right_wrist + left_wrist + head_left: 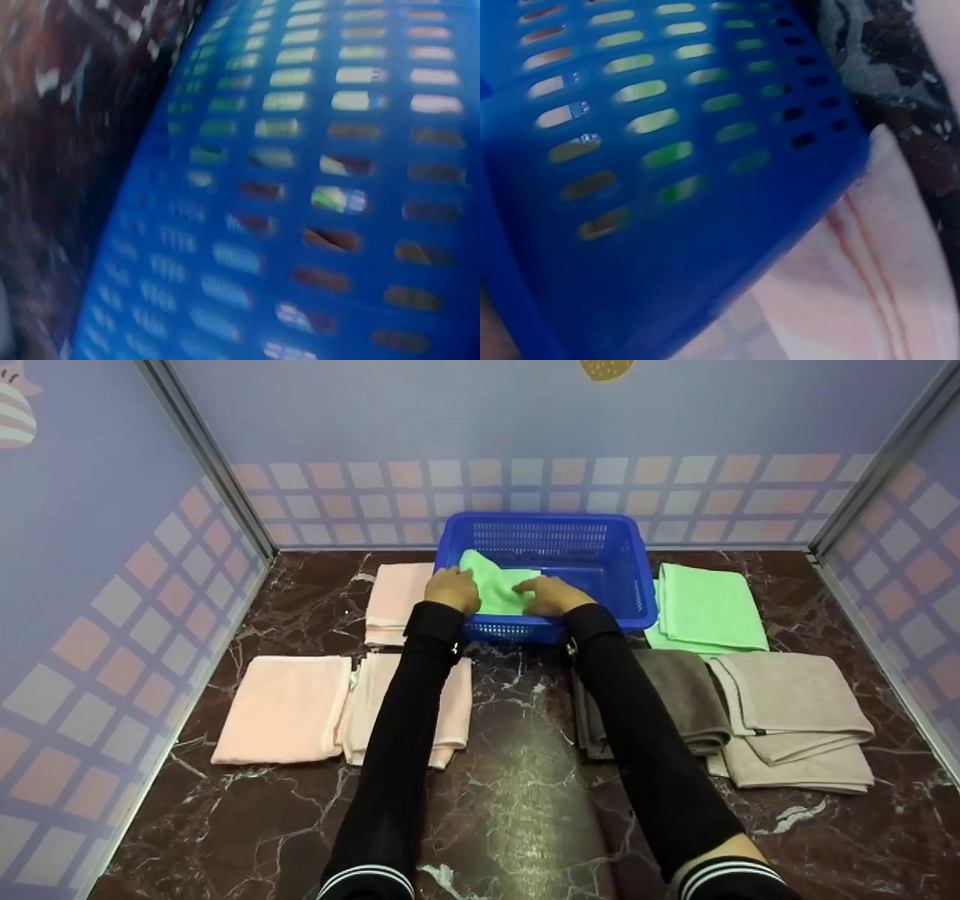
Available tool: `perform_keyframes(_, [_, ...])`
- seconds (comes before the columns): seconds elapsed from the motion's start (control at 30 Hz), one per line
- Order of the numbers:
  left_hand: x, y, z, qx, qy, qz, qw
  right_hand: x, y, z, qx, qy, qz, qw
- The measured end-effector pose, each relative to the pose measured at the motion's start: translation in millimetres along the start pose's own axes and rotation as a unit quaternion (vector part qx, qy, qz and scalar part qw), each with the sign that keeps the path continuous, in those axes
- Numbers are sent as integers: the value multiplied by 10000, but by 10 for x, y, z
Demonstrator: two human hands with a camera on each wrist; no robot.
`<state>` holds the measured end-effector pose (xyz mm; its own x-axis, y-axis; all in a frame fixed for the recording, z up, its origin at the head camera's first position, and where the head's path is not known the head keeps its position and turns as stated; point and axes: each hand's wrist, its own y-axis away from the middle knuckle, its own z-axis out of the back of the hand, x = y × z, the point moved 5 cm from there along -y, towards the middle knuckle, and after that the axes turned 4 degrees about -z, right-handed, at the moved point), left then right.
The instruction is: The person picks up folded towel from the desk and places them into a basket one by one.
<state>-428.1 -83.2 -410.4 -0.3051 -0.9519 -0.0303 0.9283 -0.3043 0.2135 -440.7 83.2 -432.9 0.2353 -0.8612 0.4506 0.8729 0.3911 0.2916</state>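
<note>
A light green towel (496, 589) lies in the left part of a blue plastic basket (615, 585), its back left corner raised and its surface rumpled. My left hand (454, 589) reaches over the front rim and grips the towel at its left side, fingertips partly hidden. From the right, my right hand (555, 595) pinches the towel near its right side, index finger stretched toward the left. Both wrist views are filled by the slotted basket wall (727, 217), with green showing through its slots. In the right wrist view the basket (300, 172) is blurred.
Folded pink towels (285, 709) lie at left, one pink towel (397, 600) beside the basket. To the right are folded green towels (712, 607), dark brown towels (679, 694) and beige towels (802, 697). Patterned walls (525, 427) enclose the dark marble-look tabletop (517, 810).
</note>
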Motion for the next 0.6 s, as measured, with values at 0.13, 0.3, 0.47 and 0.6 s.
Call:
perform_keyframes(0.13, [-30, 58, -3, 290, 41, 205, 9994, -41, 15, -51, 820, 512, -359, 9947])
perform_keyframes(0.3, [-55, 55, -33, 441, 193, 31, 9988, -114, 40, -67, 1038, 684, -795, 9891])
perform_keyframes(0.47, [-41, -1, -79, 203, 260, -385, 9987, -89, 61, -21, -21, 1002, -697, 9925])
perform_keyframes(0.6, [-1, 58, -54, -553, 764, -678, 9932, -22, 143, 89, -1456, 1471, -419, 9774])
